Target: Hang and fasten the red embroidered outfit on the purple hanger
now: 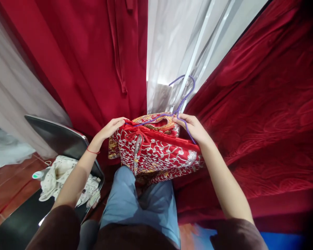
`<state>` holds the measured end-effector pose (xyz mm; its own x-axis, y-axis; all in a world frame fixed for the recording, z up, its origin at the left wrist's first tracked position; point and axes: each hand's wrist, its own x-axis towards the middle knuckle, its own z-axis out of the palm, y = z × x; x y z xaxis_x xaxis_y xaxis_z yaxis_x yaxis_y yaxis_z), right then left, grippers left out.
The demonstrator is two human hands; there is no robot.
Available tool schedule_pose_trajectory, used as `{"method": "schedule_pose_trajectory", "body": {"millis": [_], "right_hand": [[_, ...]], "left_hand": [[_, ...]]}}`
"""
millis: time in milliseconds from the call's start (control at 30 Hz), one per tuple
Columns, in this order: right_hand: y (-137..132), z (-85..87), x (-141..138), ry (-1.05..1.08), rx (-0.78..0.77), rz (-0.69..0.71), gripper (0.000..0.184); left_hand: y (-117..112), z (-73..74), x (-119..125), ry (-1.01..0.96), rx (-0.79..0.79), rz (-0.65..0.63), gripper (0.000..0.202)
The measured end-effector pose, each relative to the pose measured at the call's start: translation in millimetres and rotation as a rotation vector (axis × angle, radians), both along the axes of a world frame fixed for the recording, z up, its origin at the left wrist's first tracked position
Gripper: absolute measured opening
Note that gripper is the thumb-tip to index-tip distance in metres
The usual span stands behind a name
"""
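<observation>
A red garment (pixel 161 152), thickly worked with silver and gold embroidery, hangs at the centre of the frame, just above and in front of the knees of the wearer's blue trousers (pixel 141 205). It looks fairly heavy for its size and somewhat stiff where the metallic stitching is dense, while its plain red band (pixel 169 138) seems soft and smooth, perhaps a little slippery. The raised threads could probably snag, so the plain band and the neck of the purple hanger (pixel 183 100) appear the safest places to hold. The hanger is thin and likely light; its hook curves up toward the upper right of the frame.

The left hand (pixel 112 128) is at the garment's upper left corner, its fingers pressed together and pinching the end of the band beside the hanger's tip. The right hand (pixel 193 127) is just right of centre, fingers bent close together at the hanger's fork; whether they close on the wire or the gold trim cannot be told. Red tie strings (pixel 141 136) form a bow below the band.
</observation>
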<state>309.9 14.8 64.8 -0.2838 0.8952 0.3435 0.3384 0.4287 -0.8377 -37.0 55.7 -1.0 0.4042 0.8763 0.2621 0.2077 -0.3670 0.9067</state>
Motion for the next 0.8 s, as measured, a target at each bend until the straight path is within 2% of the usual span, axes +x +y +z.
{"method": "schedule_pose_trajectory", "body": {"millis": [100,200,300,400,467,633,800], "right_hand": [[1,-0.9,1,-0.003,-0.021,0.011,0.037],[3,-2.4,2,0.006,-0.035,0.001,0.034],[3,-3.5,1,0.026,-0.032,-0.012,0.034],[2,-2.8,-1,0.025,-0.032,-0.021,0.035],[0,-1.8,-1,0.019,-0.031,-0.019,0.037],[2,-2.1,0,0.024,-0.032,-0.012,0.037],[4,-3.9,1,0.026,-0.030,-0.005,0.035]], "left_hand": [[3,25.1,-4,0.147,0.011,-0.097,0.061],[1,56.7,7,0.470,0.044,-0.176,0.058],[-4,76.2,29,0.792,0.070,-0.092,0.062],[-11,79.0,45,0.922,0.155,0.053,0.065],[-15,76.1,49,0.908,0.204,0.076,0.064],[-17,72.6,39,0.814,0.228,0.015,0.062],[-12,73.8,25,0.751,0.213,-0.132,0.054]]}}
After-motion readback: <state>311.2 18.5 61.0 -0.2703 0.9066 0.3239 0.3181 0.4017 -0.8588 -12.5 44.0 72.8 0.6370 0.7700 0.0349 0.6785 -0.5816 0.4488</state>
